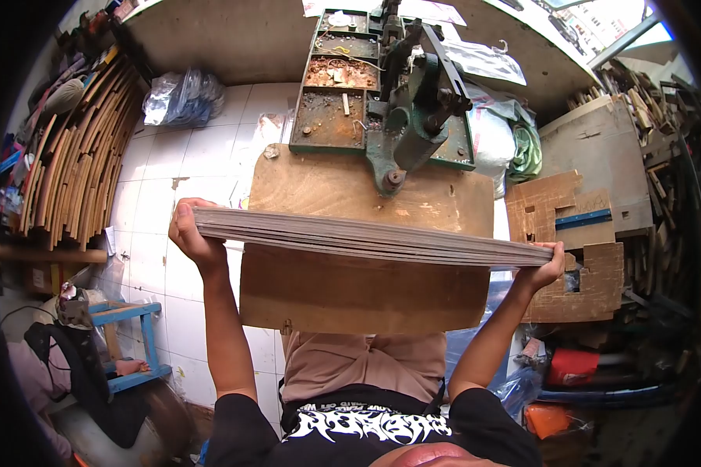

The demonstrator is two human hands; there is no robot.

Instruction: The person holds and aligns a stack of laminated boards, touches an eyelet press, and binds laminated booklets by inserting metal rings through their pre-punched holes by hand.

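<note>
A stack of thin grey sheets (pixel 366 237), perhaps cardboard, spans the space in front of my chest with its layered long edge facing me. My left hand (pixel 194 235) is closed around the left end. The right end is gripped by my right hand (pixel 544 271), thumb along the edge. The sheets tilt slightly down to the right and fan apart a little near the middle. Below them lies a brown wooden board (pixel 362 292). Beyond the stack, a dark green hand press (pixel 417 132) stands at the board's far side. The sheets' flat faces are mostly hidden.
Green metal trays (pixel 331 121) with small scraps flank the press. Thin brown boards (pixel 74 163) stand in a row on the left, near a blue stool frame (pixel 144 335). Cut brown panels (pixel 572 288) lie at the right, and a plastic bag (pixel 183 97) sits on the tiled floor.
</note>
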